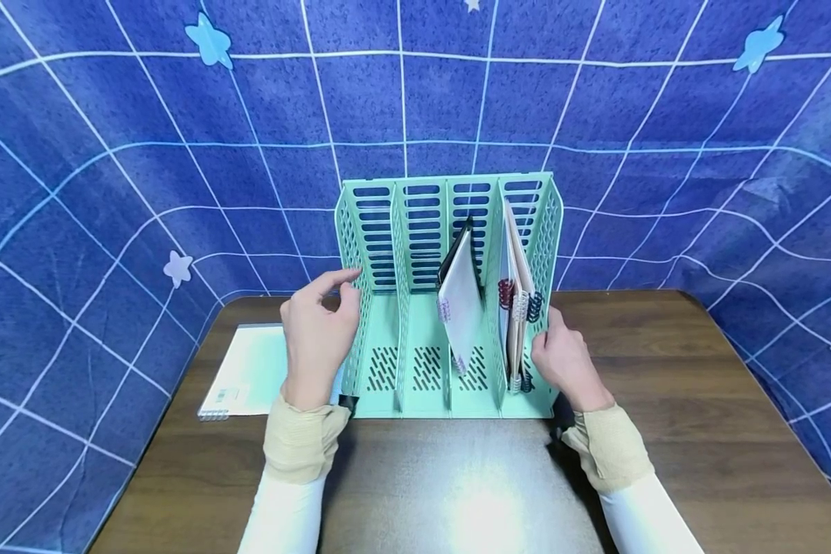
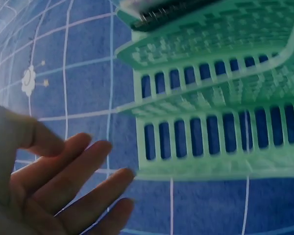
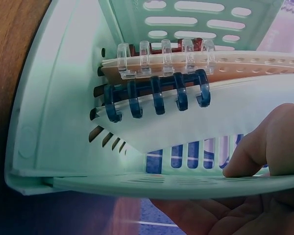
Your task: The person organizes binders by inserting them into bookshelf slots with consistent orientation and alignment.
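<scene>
A mint-green desk file organizer (image 1: pixel 381 327) with four upright compartments stands on the table. My right hand (image 1: pixel 569 358) grips its right side wall, thumb on the inside and fingers on the outside in the right wrist view. My left hand (image 1: pixel 321 331) hovers by the left side wall, holding nothing, its fingers (image 2: pixel 83 176) loosely bent. Several ring-bound notebooks stand in the rightmost compartment, with a dark blue ring binding (image 3: pixel 157 95) and a clear ring binding (image 3: pixel 166 58) showing. A white notebook (image 1: pixel 464 296) with purple rings leans in the third compartment, a black-edged item (image 1: pixel 450 258) behind it.
Left of the organizer, a pale green and white spiral notebook (image 1: pixel 245 369) lies flat on the brown wooden table (image 1: pixel 415 462), partly covered by my left hand. A blue cloth (image 1: pixel 263 177) with white grid lines and star shapes hangs behind and around the table.
</scene>
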A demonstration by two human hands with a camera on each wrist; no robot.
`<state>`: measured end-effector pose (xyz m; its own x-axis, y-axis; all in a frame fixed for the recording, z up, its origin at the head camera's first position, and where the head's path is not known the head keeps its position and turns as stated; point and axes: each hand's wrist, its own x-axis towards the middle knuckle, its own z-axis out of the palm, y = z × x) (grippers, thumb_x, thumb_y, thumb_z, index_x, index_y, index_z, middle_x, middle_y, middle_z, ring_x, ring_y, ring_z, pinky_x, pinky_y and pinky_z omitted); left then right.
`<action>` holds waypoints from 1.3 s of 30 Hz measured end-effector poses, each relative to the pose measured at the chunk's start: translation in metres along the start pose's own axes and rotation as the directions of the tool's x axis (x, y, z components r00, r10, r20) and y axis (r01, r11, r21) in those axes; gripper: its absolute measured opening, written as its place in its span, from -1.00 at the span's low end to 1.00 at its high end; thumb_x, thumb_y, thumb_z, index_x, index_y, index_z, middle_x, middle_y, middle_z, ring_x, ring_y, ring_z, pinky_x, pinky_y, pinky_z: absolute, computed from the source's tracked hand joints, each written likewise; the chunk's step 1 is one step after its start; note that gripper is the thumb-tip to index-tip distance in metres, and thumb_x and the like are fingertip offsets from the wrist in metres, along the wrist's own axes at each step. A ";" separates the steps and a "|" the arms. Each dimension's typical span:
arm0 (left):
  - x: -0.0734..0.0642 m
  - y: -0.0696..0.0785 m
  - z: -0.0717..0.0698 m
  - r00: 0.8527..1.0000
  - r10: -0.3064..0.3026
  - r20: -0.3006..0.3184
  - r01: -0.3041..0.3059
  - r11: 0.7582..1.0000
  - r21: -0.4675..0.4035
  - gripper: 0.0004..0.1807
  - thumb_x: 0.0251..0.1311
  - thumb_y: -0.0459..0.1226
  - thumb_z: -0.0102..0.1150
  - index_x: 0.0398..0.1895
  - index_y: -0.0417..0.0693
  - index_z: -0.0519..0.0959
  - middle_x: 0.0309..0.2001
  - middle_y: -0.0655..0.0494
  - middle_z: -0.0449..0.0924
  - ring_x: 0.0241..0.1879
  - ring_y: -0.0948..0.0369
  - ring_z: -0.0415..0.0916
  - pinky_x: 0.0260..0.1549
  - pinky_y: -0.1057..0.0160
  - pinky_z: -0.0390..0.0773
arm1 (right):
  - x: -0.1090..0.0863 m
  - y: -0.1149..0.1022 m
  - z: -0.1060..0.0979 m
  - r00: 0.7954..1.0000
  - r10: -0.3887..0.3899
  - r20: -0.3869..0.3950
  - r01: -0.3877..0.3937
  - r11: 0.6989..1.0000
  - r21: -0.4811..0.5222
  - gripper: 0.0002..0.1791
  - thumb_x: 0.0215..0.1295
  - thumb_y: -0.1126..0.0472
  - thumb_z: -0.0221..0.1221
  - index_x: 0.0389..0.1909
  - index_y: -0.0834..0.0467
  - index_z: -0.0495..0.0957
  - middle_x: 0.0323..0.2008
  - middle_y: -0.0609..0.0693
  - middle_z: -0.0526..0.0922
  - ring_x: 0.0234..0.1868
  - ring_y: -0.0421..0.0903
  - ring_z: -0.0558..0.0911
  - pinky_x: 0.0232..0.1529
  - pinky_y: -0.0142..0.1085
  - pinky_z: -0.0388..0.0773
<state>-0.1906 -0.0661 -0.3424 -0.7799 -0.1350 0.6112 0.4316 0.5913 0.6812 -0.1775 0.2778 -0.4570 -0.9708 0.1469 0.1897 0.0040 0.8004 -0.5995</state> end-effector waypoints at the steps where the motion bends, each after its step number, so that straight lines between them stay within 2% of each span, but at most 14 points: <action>1: 0.000 -0.004 -0.003 0.999 -0.011 0.031 0.011 1.000 0.022 -0.67 0.36 -0.28 0.08 -0.03 0.22 0.79 -0.49 0.16 0.75 -0.80 0.33 0.34 -0.83 0.27 0.24 | 0.000 0.000 0.000 1.000 0.004 0.002 -0.004 1.000 0.001 -0.41 0.47 0.21 -0.15 0.48 0.30 0.19 -0.03 0.47 0.67 -0.20 0.35 0.70 -0.31 0.15 0.56; 6: -0.002 -0.024 -0.017 0.984 -0.064 0.168 0.041 0.989 0.142 -0.65 0.37 -0.26 0.04 0.07 0.10 0.75 -0.06 0.16 0.79 -0.69 0.27 0.46 -0.77 0.19 0.29 | 0.000 0.001 0.000 1.000 0.009 0.014 -0.009 1.000 -0.002 -0.40 0.48 0.21 -0.17 0.49 0.31 0.17 -0.01 0.47 0.66 -0.18 0.36 0.70 -0.31 0.14 0.56; 9: -0.003 -0.037 -0.024 0.966 -0.074 0.247 0.021 0.977 0.211 -0.61 0.35 -0.28 0.02 0.15 0.01 0.70 0.04 0.09 0.76 -0.75 0.24 0.31 -0.73 0.16 0.30 | 0.001 0.001 0.000 1.000 0.010 0.015 -0.010 1.000 0.002 -0.40 0.48 0.22 -0.16 0.49 0.31 0.17 -0.03 0.46 0.67 -0.21 0.33 0.70 -0.31 0.12 0.56; 11: -0.004 -0.046 -0.029 0.948 -0.086 0.307 0.008 0.969 0.247 -0.57 0.32 -0.30 0.01 0.20 -0.02 0.66 -0.09 0.00 0.76 -0.76 0.22 0.22 -0.73 0.16 0.30 | 0.001 0.001 0.001 1.000 0.008 0.012 -0.008 1.000 0.004 -0.40 0.47 0.22 -0.15 0.49 0.30 0.17 -0.04 0.45 0.67 -0.23 0.30 0.69 -0.33 0.10 0.56; 13: -0.006 -0.056 -0.034 0.919 -0.114 0.377 0.001 0.958 0.287 -0.52 0.29 -0.31 0.00 0.27 -0.03 0.61 -0.31 -0.06 0.70 -0.77 0.24 0.15 -0.75 0.17 0.29 | 0.001 0.001 0.001 1.000 0.006 0.010 -0.006 1.000 0.004 -0.40 0.47 0.22 -0.14 0.49 0.29 0.18 -0.05 0.46 0.67 -0.24 0.29 0.69 -0.33 0.10 0.55; 15: -0.006 -0.065 -0.038 0.881 -0.146 0.450 -0.007 0.947 0.320 -0.47 0.26 -0.33 0.01 0.32 -0.04 0.56 -0.39 -0.07 0.60 -0.78 0.23 0.13 -0.73 0.16 0.32 | 0.002 0.001 0.001 1.000 0.003 0.007 -0.003 1.000 0.002 -0.41 0.47 0.23 -0.13 0.48 0.30 0.18 -0.07 0.46 0.67 -0.26 0.29 0.68 -0.34 0.11 0.55; 17: -0.007 -0.074 -0.041 0.834 -0.168 0.525 -0.029 0.938 0.346 -0.43 0.23 -0.36 0.03 0.36 -0.08 0.51 -0.33 -0.12 0.61 -0.68 0.17 0.26 -0.61 0.12 0.42 | 0.001 0.000 0.001 1.000 -0.001 0.001 0.001 1.000 0.001 -0.41 0.46 0.23 -0.13 0.47 0.30 0.19 -0.09 0.46 0.67 -0.27 0.30 0.68 -0.35 0.12 0.55; 19: -0.007 -0.083 -0.044 0.778 -0.181 0.602 -0.060 0.932 0.358 -0.39 0.19 -0.40 0.08 0.39 -0.15 0.47 -0.01 -0.20 0.65 -0.43 0.07 0.49 -0.33 0.01 0.57 | 0.001 0.000 0.001 1.000 -0.001 -0.002 0.001 1.000 0.002 -0.41 0.46 0.22 -0.14 0.47 0.30 0.20 -0.10 0.46 0.67 -0.28 0.30 0.68 -0.35 0.13 0.55; 21: -0.008 -0.090 -0.044 0.719 -0.192 0.668 -0.093 0.926 0.365 -0.34 0.13 -0.44 0.15 0.40 -0.20 0.46 0.31 -0.26 0.50 -0.04 -0.09 0.58 0.02 -0.12 0.56 | 0.001 0.000 0.000 1.000 -0.001 -0.006 0.001 1.000 0.001 -0.41 0.46 0.22 -0.15 0.46 0.31 0.20 -0.09 0.46 0.67 -0.26 0.31 0.68 -0.34 0.14 0.55; 23: -0.009 -0.096 -0.042 0.660 -0.212 0.721 -0.117 0.919 0.377 -0.28 0.07 -0.44 0.27 0.41 -0.20 0.44 0.44 -0.35 0.34 0.31 -0.24 0.41 0.28 -0.25 0.40 | 0.000 0.001 0.000 1.000 0.003 -0.007 -0.003 1.000 0.000 -0.41 0.45 0.21 -0.16 0.46 0.30 0.20 -0.09 0.46 0.67 -0.26 0.31 0.68 -0.32 0.14 0.55; 25: -0.011 -0.101 -0.039 0.607 -0.238 0.758 -0.133 0.910 0.392 -0.19 -0.01 -0.41 0.40 0.43 -0.17 0.43 0.49 -0.41 0.23 0.44 -0.34 0.23 0.36 -0.31 0.28 | 0.000 0.002 0.001 1.000 0.005 -0.004 -0.005 1.000 -0.001 -0.41 0.46 0.21 -0.17 0.47 0.30 0.20 -0.08 0.46 0.67 -0.25 0.31 0.68 -0.30 0.15 0.55; 29: -0.016 -0.111 -0.029 0.533 -0.292 0.794 -0.134 0.898 0.420 -0.02 -0.14 -0.24 0.63 0.46 -0.11 0.41 0.53 -0.44 0.12 0.48 -0.40 0.10 0.39 -0.36 0.17 | 0.000 0.004 0.001 1.000 0.009 0.002 -0.009 1.000 0.001 -0.41 0.47 0.21 -0.17 0.48 0.29 0.19 -0.07 0.46 0.67 -0.25 0.30 0.68 -0.30 0.13 0.55; 32: -0.020 -0.117 -0.022 0.508 -0.322 0.799 -0.115 0.894 0.433 0.09 -0.22 -0.15 0.71 0.49 -0.09 0.38 0.54 -0.42 0.09 0.51 -0.40 0.03 0.41 -0.38 0.12 | 0.001 0.004 0.002 1.000 0.011 0.007 -0.011 1.000 0.003 -0.40 0.47 0.21 -0.15 0.49 0.29 0.18 -0.05 0.46 0.67 -0.26 0.28 0.68 -0.34 0.10 0.55; 39: -0.025 -0.126 -0.012 0.486 -0.360 0.797 -0.092 0.885 0.456 0.23 -0.33 -0.07 0.76 0.53 -0.08 0.32 0.56 -0.41 0.06 0.52 -0.44 -0.05 0.41 -0.44 0.01 | 0.001 0.002 0.000 1.000 0.007 -0.006 -0.007 1.000 0.006 -0.42 0.46 0.23 -0.12 0.47 0.28 0.20 -0.08 0.45 0.67 -0.26 0.31 0.69 -0.33 0.13 0.56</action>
<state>-0.2202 -0.1473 -0.4388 -0.8953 0.3549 -0.2693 0.2470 0.8985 0.3629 -0.1784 0.2794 -0.4581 -0.9692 0.1562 0.1904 0.0093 0.7958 -0.6054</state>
